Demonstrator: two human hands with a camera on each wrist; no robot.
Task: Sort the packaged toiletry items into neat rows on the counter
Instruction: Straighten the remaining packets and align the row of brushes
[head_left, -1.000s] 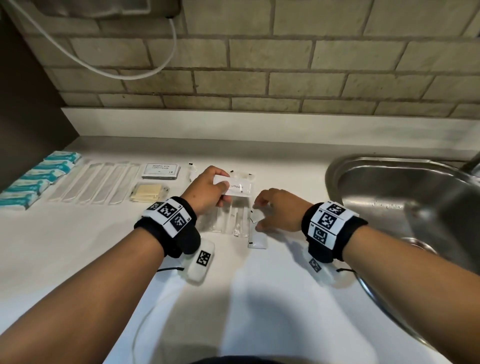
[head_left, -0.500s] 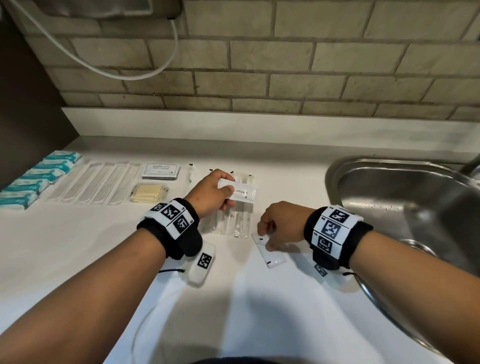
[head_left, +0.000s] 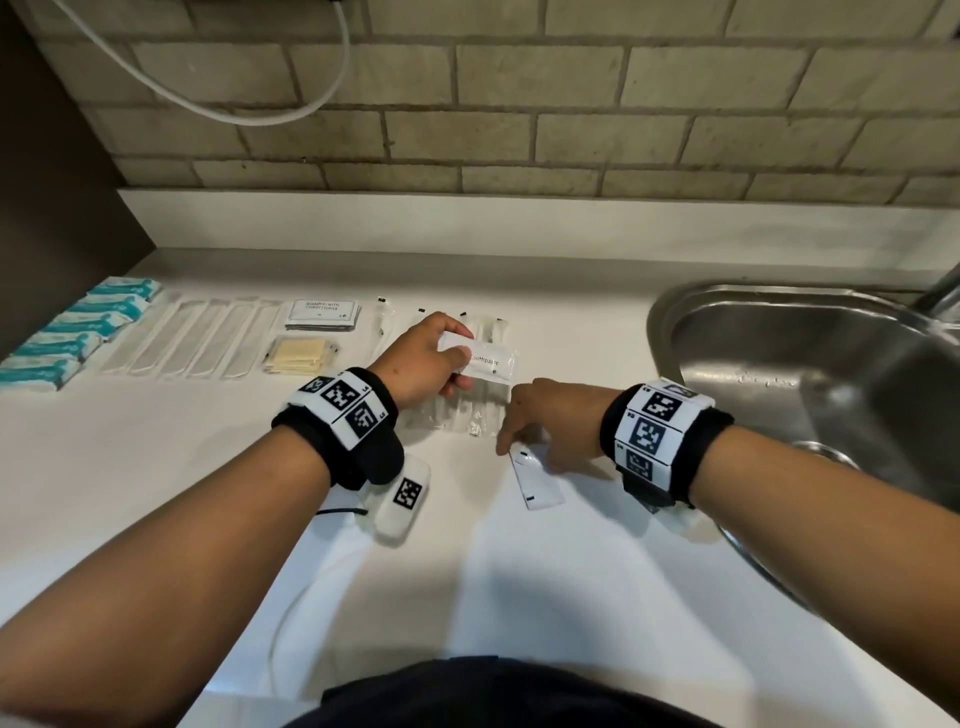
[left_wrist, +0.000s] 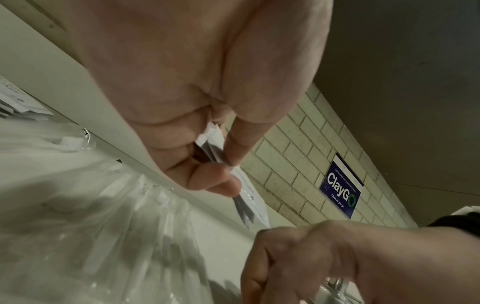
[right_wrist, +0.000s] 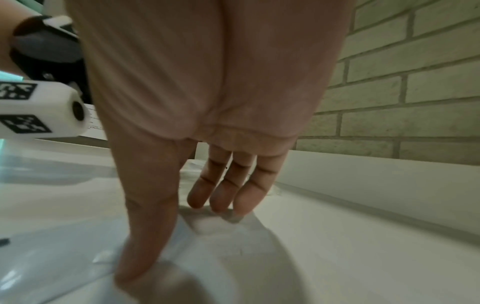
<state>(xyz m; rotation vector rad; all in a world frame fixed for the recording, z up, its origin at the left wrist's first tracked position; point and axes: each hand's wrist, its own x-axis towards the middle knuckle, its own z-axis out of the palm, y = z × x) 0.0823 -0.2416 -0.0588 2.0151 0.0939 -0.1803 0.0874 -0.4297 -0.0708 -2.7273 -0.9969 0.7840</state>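
Head view: left hand (head_left: 423, 361) pinches toothpaste sachets (head_left: 491, 360); right hand (head_left: 550, 421) presses clear packet (head_left: 535, 480).

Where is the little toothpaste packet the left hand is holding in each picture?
Head: toothpaste packet, middle of the counter, pinched by the left hand.
Left wrist: toothpaste packet at centre, edge-on between thumb and fingers.
Right wrist: not in view.
Shared landmark: the brick wall.

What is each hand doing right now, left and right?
Left hand: holding a thin stack of white toothpaste sachets, pinched.
Right hand: open, straight fingers touching a clear flat plastic packet on the white counter.
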